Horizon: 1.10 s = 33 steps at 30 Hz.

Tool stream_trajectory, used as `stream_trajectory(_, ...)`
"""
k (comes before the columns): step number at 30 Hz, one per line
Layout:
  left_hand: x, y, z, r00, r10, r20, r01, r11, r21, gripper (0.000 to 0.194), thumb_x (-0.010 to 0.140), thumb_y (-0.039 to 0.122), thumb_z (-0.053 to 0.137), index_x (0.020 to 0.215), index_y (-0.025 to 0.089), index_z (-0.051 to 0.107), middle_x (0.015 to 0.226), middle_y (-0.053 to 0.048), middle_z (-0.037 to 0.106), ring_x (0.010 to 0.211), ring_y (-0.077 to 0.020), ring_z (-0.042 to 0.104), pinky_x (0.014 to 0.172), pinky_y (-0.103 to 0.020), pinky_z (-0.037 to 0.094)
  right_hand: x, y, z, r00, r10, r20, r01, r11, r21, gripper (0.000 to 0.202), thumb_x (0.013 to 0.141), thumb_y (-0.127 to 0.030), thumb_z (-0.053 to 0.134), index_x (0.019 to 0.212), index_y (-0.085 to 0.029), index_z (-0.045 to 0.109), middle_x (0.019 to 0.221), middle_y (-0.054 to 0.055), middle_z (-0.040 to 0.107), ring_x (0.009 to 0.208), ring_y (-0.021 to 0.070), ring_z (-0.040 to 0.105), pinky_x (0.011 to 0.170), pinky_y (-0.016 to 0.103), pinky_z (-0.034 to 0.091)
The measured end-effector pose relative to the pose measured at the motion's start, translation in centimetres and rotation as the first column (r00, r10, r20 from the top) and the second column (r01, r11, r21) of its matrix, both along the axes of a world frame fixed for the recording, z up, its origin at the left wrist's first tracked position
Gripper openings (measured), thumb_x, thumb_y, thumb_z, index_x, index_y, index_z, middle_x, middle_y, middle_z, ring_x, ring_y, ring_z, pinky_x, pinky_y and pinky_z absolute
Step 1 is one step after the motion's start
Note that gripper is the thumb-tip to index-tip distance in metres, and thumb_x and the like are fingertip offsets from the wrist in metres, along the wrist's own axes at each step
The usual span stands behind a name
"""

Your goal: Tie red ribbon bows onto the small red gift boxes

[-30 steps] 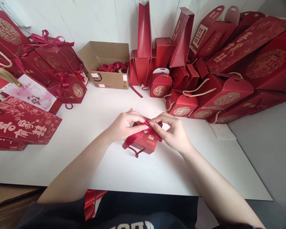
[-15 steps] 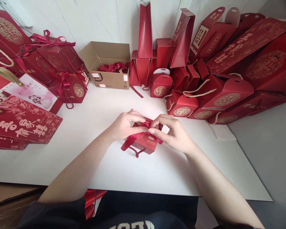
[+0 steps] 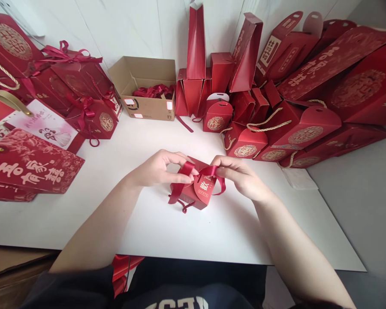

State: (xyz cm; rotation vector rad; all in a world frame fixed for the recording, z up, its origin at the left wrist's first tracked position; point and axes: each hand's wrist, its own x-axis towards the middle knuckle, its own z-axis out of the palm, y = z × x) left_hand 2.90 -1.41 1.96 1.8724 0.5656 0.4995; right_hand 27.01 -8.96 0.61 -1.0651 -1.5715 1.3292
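A small red gift box (image 3: 197, 193) with pale lettering sits on the white table, a dark red twisted cord hanging from its near side. Across its top runs a red satin ribbon (image 3: 179, 189), one tail of which drapes down the box's left side. My left hand (image 3: 164, 169) pinches the ribbon between thumb and fingers at the upper left of the box. On the other side, my right hand (image 3: 239, 174) also has the ribbon between thumb and forefinger, with a stretch of it curling below the fingers. The ribbon's crossing at the centre is partly hidden by the left fingertips.
At the back stands an open cardboard box (image 3: 148, 107) holding red ribbon. Red gift boxes (image 3: 217, 116) are stacked along the back and right. More red boxes (image 3: 96, 118) and a red gift bag (image 3: 41, 163) stand at the left. The table's front edge runs close to my body.
My hands have drawn apart, left and right, each pulling ribbon away from the middle of the box. More of the box top now shows between them.
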Motion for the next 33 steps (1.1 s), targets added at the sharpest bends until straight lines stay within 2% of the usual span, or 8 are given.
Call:
stream_trajectory(4, -2.0, 0.9, 1.0, 0.998, -0.017, 0.060, 0.020, 0.998, -0.053, 0.043, 0.082, 0.054, 0.066, 0.063, 0.016, 0.073, 0.103, -0.013, 0.072, 0.096, -0.0242, 0.064, 0.092, -0.039, 0.048, 0.6, 0.4, -0.2, 0.996, -0.088, 0.014, 0.087, 0.995, 0.045, 0.021, 0.081, -0.011, 0.043, 0.070, -0.020, 0.057, 0.076, 0.001, 0.057, 0.071, 0.0153, 0.054, 0.067, 0.029, 0.043)
stream_trajectory(7, -2.6, 0.9, 1.5, 0.998, -0.010, -0.066, 0.002, 0.993, -0.118, 0.062, 0.088, 0.066, 0.048, 0.060, 0.014, 0.068, 0.087, -0.011, 0.071, 0.079, -0.0188, 0.064, 0.080, -0.033, 0.050, 0.7, 0.4, -0.1, 0.992, -0.101, 0.076, 0.094, 0.992, 0.080, 0.025, 0.088, -0.018, 0.040, 0.068, -0.019, 0.055, 0.075, 0.001, 0.054, 0.071, 0.0152, 0.050, 0.068, 0.029, 0.040)
stream_trajectory(12, -2.1, -0.2, 1.9, 0.907, 0.000, -0.422, -0.082, 0.981, -0.177, 0.044, 0.083, 0.053, 0.064, 0.063, 0.015, 0.062, 0.053, -0.001, 0.060, 0.048, -0.0096, 0.051, 0.049, -0.021, 0.040, 0.3, -0.2, 0.3, 0.958, -0.089, 0.274, 0.076, 0.995, 0.058, 0.034, 0.090, -0.044, 0.061, 0.067, -0.019, 0.056, 0.065, -0.001, 0.053, 0.061, 0.0127, 0.045, 0.058, 0.028, 0.035)
stream_trajectory(16, -1.9, -0.4, 2.2, 0.883, 0.014, -0.470, -0.081, 0.989, -0.123, 0.037, 0.084, 0.046, 0.065, 0.063, 0.016, 0.063, 0.045, 0.004, 0.050, 0.042, -0.0062, 0.041, 0.046, -0.019, 0.035, 0.3, -0.3, 0.3, 0.938, -0.081, 0.336, 0.058, 0.995, 0.077, 0.037, 0.092, -0.048, 0.058, 0.068, -0.019, 0.056, 0.066, 0.000, 0.056, 0.062, 0.0127, 0.047, 0.058, 0.027, 0.036)
stream_trajectory(20, -2.4, 0.0, 2.7, 0.888, -0.050, -0.458, -0.016, 0.990, -0.139, 0.032, 0.087, 0.042, 0.062, 0.069, 0.016, 0.069, 0.052, 0.002, 0.053, 0.048, -0.0067, 0.046, 0.048, -0.019, 0.037, 0.5, -0.1, 0.2, 0.898, -0.135, 0.418, 0.088, 0.987, 0.131, 0.035, 0.093, -0.045, 0.057, 0.069, -0.019, 0.056, 0.066, -0.001, 0.057, 0.063, 0.0125, 0.046, 0.058, 0.027, 0.035)
stream_trajectory(24, -2.5, 0.1, 3.1, 0.927, -0.122, -0.354, 0.092, 0.991, -0.101, 0.025, 0.089, 0.036, 0.061, 0.083, 0.017, 0.076, 0.087, -0.005, 0.069, 0.072, -0.0114, 0.061, 0.066, -0.022, 0.048, 0.4, 0.1, -0.2, 0.884, -0.197, 0.424, 0.137, 0.976, 0.168, 0.033, 0.090, -0.043, 0.061, 0.068, -0.019, 0.055, 0.064, -0.002, 0.055, 0.061, 0.0119, 0.044, 0.057, 0.027, 0.034)
stream_trajectory(28, -1.1, -0.2, 1.5, 0.994, -0.099, -0.048, 0.096, 0.994, -0.058, 0.016, 0.087, 0.029, 0.066, 0.086, 0.021, 0.080, 0.127, -0.010, 0.066, 0.115, -0.0235, 0.061, 0.097, -0.034, 0.048, 0.2, 0.2, -0.6, 0.894, -0.211, 0.396, 0.154, 0.973, 0.171, 0.032, 0.089, -0.041, 0.062, 0.068, -0.019, 0.053, 0.062, -0.003, 0.050, 0.058, 0.0106, 0.039, 0.056, 0.026, 0.032)
stream_trajectory(33, 1.4, -0.5, -1.7, 0.975, -0.063, 0.211, 0.077, 0.995, -0.059, 0.012, 0.080, 0.029, 0.075, 0.090, 0.025, 0.081, 0.101, -0.010, 0.077, 0.120, -0.0260, 0.059, 0.108, -0.044, 0.041, 0.1, 0.4, -0.9, 0.891, -0.219, 0.397, 0.167, 0.973, 0.161, 0.031, 0.090, -0.041, 0.060, 0.069, -0.019, 0.053, 0.062, -0.003, 0.051, 0.059, 0.0110, 0.039, 0.057, 0.026, 0.033)
